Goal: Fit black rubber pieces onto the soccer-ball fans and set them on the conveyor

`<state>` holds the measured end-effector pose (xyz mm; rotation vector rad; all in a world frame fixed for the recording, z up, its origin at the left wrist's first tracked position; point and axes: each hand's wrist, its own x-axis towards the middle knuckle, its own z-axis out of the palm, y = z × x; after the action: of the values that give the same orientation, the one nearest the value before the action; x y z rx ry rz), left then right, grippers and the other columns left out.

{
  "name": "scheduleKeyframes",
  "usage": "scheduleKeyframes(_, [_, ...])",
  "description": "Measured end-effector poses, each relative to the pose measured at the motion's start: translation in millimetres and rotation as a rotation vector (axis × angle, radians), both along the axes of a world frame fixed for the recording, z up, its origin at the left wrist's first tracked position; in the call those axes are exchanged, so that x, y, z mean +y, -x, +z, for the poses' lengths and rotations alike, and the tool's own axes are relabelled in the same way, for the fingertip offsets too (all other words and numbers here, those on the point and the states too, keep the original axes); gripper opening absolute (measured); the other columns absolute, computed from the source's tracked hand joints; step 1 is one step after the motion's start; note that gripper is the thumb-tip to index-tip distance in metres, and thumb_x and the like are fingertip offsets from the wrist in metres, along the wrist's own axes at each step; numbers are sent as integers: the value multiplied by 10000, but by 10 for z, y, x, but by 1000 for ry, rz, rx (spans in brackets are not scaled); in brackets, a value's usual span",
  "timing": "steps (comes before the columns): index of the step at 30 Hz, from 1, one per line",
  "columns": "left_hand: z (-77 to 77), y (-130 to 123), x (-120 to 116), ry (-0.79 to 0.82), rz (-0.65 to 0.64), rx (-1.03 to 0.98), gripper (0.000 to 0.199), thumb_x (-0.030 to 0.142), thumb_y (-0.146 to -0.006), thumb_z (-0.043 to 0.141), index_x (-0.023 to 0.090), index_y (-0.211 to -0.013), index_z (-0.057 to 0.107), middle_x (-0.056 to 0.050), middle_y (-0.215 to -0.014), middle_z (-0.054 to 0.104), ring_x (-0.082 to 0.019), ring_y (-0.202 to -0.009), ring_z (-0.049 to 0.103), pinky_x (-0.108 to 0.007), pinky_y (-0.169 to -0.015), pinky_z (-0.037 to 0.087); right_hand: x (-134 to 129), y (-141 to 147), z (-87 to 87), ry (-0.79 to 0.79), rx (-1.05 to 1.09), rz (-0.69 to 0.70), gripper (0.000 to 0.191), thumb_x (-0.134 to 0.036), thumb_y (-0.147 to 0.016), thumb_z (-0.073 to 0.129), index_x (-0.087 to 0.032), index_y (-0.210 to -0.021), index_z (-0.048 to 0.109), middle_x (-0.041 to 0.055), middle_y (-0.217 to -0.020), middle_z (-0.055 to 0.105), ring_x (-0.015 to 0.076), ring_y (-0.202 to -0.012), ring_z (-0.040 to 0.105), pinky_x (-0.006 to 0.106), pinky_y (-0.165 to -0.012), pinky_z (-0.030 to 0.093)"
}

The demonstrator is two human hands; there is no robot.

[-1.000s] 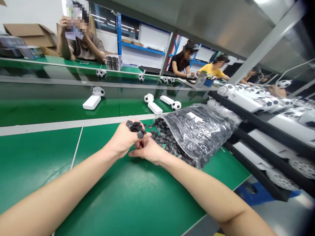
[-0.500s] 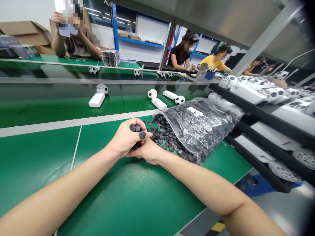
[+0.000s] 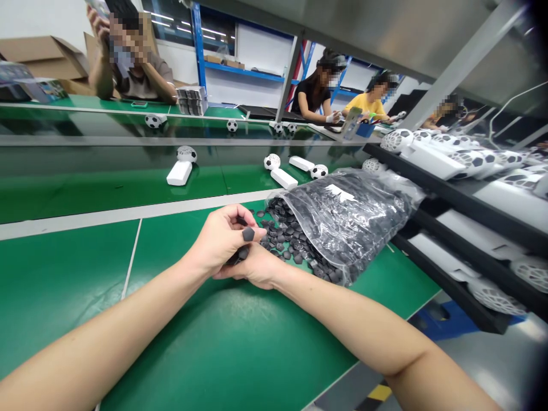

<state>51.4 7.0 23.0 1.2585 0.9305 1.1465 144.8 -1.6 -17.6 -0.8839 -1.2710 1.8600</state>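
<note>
My left hand (image 3: 222, 237) is closed, with a small black pentagon piece (image 3: 248, 234) pinched at its thumb. Just below it, my right hand (image 3: 257, 265) is cupped with the fingers curled around more black pieces (image 3: 242, 253), partly hidden between the two hands. Both hands are close together above the green tabletop (image 3: 222, 348). Beyond them, loose black pentagon pieces (image 3: 280, 234) spill from the mouth of a clear plastic bag (image 3: 355, 211) filled with the same kind.
Behind a pale ledge, white units with football-patterned balls (image 3: 178, 173) lie on a green conveyor (image 3: 85, 182). At right, black racks (image 3: 454, 200) hold many similar white units. Several people (image 3: 319, 91) sit across the line; a grey post (image 3: 287, 80) stands between.
The black pieces that showed inside my left hand's curled fingers no longer show there. White units on the near conveyor have shifted right, those on the far one left.
</note>
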Motion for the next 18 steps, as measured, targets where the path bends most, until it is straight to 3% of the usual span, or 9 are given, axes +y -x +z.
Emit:
scheduleKeyframes(4, [-8, 16, 13, -36, 35, 2, 270, 230, -570, 764, 149, -660, 522, 53, -595, 562, -62, -521, 513, -164, -491, 419, 15, -28, -1, 56, 60, 67, 467, -98, -461, 789, -155, -836, 516, -23, -792, 540, 46, -579, 485, 140, -414, 319])
scheduleKeyframes(9, [12, 42, 25, -84, 58, 28, 190, 235, -628, 720, 145, -673, 559, 14, -666, 614, -108, -627, 583, -212, -585, 460, 43, -79, -6, 114, 132, 122, 392, -115, -464, 813, -143, -686, 491, -63, -651, 473, 31, -529, 449, 157, -429, 296])
scheduleKeyframes(15, [-92, 127, 143, -144, 190, 39, 144, 208, -638, 670, 151, -738, 583, -5, -782, 609, -130, -757, 572, -249, -709, 443, 156, -175, -19, 148, 218, 9, 329, -108, -522, 775, -157, -693, 498, -60, -669, 515, 35, -540, 457, 168, -488, 329])
scheduleKeyframes(18, [-223, 164, 222, -147, 249, 92, 101, 169, -636, 598, 150, -735, 585, 7, -754, 580, -99, -667, 517, -230, -655, 413, 250, -239, -31, 183, 271, -139, 288, -121, -541, 759, -153, -702, 522, -53, -658, 529, 41, -557, 459, 161, -489, 329])
